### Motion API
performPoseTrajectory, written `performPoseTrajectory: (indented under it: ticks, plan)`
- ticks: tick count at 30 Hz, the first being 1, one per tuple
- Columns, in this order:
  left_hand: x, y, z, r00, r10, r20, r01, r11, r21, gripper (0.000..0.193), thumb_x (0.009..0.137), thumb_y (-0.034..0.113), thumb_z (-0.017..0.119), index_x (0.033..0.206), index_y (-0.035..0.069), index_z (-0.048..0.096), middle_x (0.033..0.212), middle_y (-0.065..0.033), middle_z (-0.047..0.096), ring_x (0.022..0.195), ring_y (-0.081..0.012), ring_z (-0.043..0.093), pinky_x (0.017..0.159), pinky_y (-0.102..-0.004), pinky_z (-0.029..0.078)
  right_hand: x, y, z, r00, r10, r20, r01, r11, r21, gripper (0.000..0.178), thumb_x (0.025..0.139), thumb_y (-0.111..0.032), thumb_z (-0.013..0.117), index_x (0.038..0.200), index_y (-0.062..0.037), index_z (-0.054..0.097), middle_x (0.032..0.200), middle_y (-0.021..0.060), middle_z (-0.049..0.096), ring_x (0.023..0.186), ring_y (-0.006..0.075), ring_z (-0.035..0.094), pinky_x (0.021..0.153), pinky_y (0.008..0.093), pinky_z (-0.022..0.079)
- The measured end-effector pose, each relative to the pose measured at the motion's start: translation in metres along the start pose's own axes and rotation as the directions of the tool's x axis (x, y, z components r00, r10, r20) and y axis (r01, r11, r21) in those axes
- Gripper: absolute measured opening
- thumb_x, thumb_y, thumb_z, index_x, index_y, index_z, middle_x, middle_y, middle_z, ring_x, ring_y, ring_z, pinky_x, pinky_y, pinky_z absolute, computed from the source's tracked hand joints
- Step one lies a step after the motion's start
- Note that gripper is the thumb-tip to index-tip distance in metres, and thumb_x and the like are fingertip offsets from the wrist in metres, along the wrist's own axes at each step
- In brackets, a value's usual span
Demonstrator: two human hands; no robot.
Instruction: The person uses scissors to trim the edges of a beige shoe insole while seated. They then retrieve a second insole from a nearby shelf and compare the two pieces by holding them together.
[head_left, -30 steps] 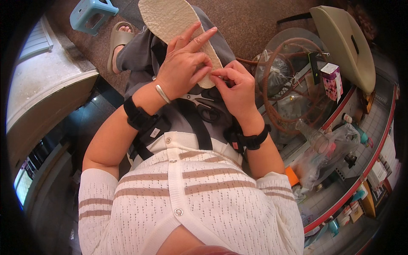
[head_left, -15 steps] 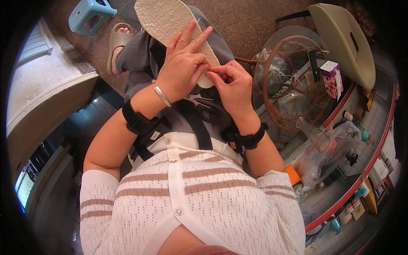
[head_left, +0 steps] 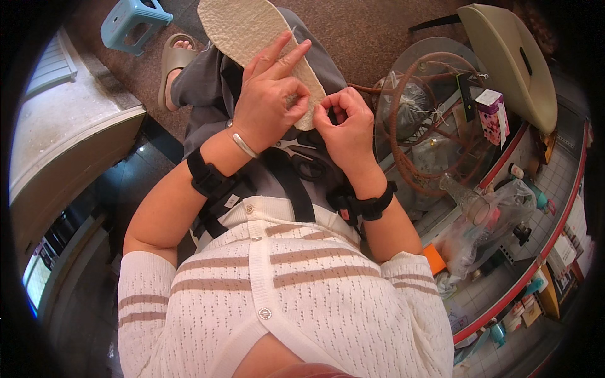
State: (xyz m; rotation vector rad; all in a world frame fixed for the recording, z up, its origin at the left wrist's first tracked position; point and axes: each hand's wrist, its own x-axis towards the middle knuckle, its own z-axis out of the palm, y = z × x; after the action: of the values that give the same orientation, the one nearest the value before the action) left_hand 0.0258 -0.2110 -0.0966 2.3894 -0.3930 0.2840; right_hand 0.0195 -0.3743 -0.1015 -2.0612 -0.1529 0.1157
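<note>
A cream, textured shoe insole (head_left: 242, 28) lies slanted over my lap, its narrower end toward me. Across its face rests my left hand (head_left: 270, 104), two fingers stretched out over the insole and the thumb and forefinger curled together near its edge. My right hand (head_left: 346, 120) pinches at the right edge of the narrow end; whatever is between those fingertips is too small to make out. Beneath the hands, on my lap, are scissors (head_left: 307, 165) with dark handles, partly covered.
A glass-topped round stand (head_left: 403, 135) with brown curved tubing and bagged things stands to my right. Beyond it are a beige chair (head_left: 510, 63) and a red-edged shelf (head_left: 535, 261) with bottles and plastic bags. A blue stool (head_left: 133, 25) stands at the far left.
My hands have parted slightly: the left thumb and forefinger have drawn back left from the right fingertips. The insole has shifted a little to the left.
</note>
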Motion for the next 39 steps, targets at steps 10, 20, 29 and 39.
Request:
performPoseTrajectory:
  ticks: [10, 20, 29, 39]
  plan:
    - [0.002, 0.001, -0.012, 0.978, 0.148, 0.144, -0.169, 0.975, 0.144, 0.008, 0.068, 0.012, 0.065, 0.068, 0.019, 0.068, 0.137, 0.0036, 0.048, 0.132, -0.0204, 0.036, 0.104, -0.0411, 0.025, 0.001, 0.002, 0.0, 0.999, 0.027, 0.02, -0.028, 0.999, 0.041, 0.009, 0.07, -0.005, 0.067, 0.07, -0.0005, 0.059, 0.069, 0.0072, 0.052, 0.056, 0.0157, 0.051, 0.052, 0.0267, 0.042]
    - [-0.002, -0.007, -0.023, 0.913, 0.294, 0.284, -0.356, 0.913, 0.201, 0.005, 0.075, 0.016, 0.058, 0.077, 0.015, 0.062, 0.139, 0.0027, 0.045, 0.132, -0.0174, 0.036, 0.104, -0.0402, 0.026, 0.0, 0.019, 0.0, 0.954, 0.268, 0.132, -0.298, 0.894, 0.334, 0.008, 0.077, -0.006, 0.064, 0.074, 0.0, 0.059, 0.068, -0.0005, 0.051, 0.06, 0.0058, 0.046, 0.053, 0.0215, 0.038]
    - [-0.002, -0.006, -0.023, 0.907, 0.3, 0.296, -0.374, 0.896, 0.239, 0.002, 0.074, 0.015, 0.058, 0.075, 0.015, 0.06, 0.136, -0.0007, 0.047, 0.126, -0.0176, 0.042, 0.102, -0.0388, 0.029, -0.005, 0.013, -0.016, 0.864, 0.435, 0.253, -0.486, 0.593, 0.642, 0.005, 0.085, -0.007, 0.061, 0.083, -0.0026, 0.059, 0.073, -0.0062, 0.053, 0.06, -0.0001, 0.043, 0.053, 0.0147, 0.033]
    - [0.009, 0.012, -0.013, 0.968, 0.089, 0.234, -0.103, 0.994, 0.045, 0.013, 0.069, 0.013, 0.07, 0.076, 0.008, 0.059, 0.095, -0.0052, 0.058, 0.093, -0.0235, 0.053, 0.082, -0.0368, 0.039, -0.002, 0.005, -0.02, 0.939, 0.248, 0.24, -0.345, 0.652, 0.675, 0.005, 0.083, -0.005, 0.064, 0.082, -0.0008, 0.061, 0.075, -0.0054, 0.056, 0.064, 0.0007, 0.048, 0.057, 0.0151, 0.038]
